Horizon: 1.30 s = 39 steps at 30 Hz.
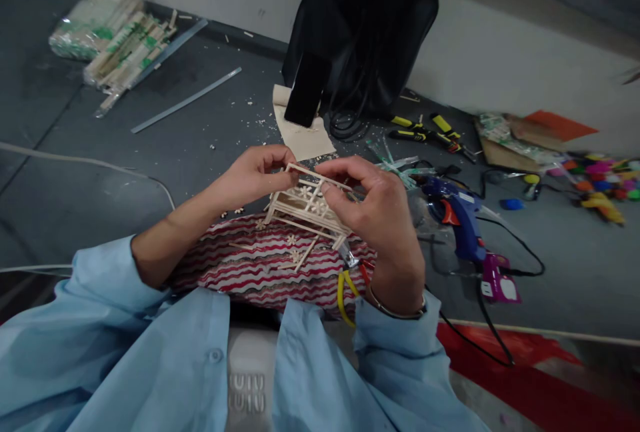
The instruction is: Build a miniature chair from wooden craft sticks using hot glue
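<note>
Between my hands is a small frame of thin wooden sticks (305,211), with flower-shaped wooden pieces on it. My left hand (261,175) pinches its upper left corner. On the other side, my right hand (373,195) grips the upper right edge with thumb and fingers. Below the frame lies a red-and-white wavy-striped cloth (225,255). Loose little wooden flowers (293,255) and a few sticks rest on that cloth. Yellow-and-red handled pliers (345,292) lie near my right wrist, partly hidden by it.
A blue glue gun (463,219) with its cable lies to the right, by a pink box (500,279). Yellow-black pliers (425,133), a phone (309,89) and a black bag (367,39) are behind. Wrapped stick bundles (130,52) and a metal ruler (187,100) lie left.
</note>
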Each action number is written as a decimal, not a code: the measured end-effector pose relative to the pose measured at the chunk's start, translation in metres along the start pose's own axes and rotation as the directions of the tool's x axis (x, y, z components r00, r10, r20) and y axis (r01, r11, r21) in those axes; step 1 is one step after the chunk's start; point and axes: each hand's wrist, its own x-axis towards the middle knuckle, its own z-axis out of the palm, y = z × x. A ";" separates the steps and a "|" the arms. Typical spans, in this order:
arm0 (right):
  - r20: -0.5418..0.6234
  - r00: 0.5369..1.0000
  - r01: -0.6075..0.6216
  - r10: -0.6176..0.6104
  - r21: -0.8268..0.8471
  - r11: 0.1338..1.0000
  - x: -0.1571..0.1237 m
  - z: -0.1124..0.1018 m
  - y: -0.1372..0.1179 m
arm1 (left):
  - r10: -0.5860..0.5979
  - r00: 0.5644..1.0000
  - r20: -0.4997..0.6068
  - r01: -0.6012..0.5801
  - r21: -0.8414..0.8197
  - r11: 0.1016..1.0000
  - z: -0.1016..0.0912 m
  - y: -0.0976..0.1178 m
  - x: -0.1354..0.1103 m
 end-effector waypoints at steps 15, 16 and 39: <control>0.153 0.976 -0.165 0.152 0.074 0.984 0.015 -0.005 -0.005 | 0.003 1.000 0.006 -0.003 0.021 1.000 -0.002 0.000 0.002; 0.176 0.971 -0.175 0.160 0.074 0.982 0.017 -0.006 -0.004 | 0.004 1.000 0.004 -0.004 0.015 1.000 -0.002 0.000 0.002; 0.262 0.948 -0.197 0.180 0.037 0.980 0.031 -0.006 -0.003 | -0.033 0.999 -0.005 0.033 -0.021 0.999 -0.001 -0.001 0.005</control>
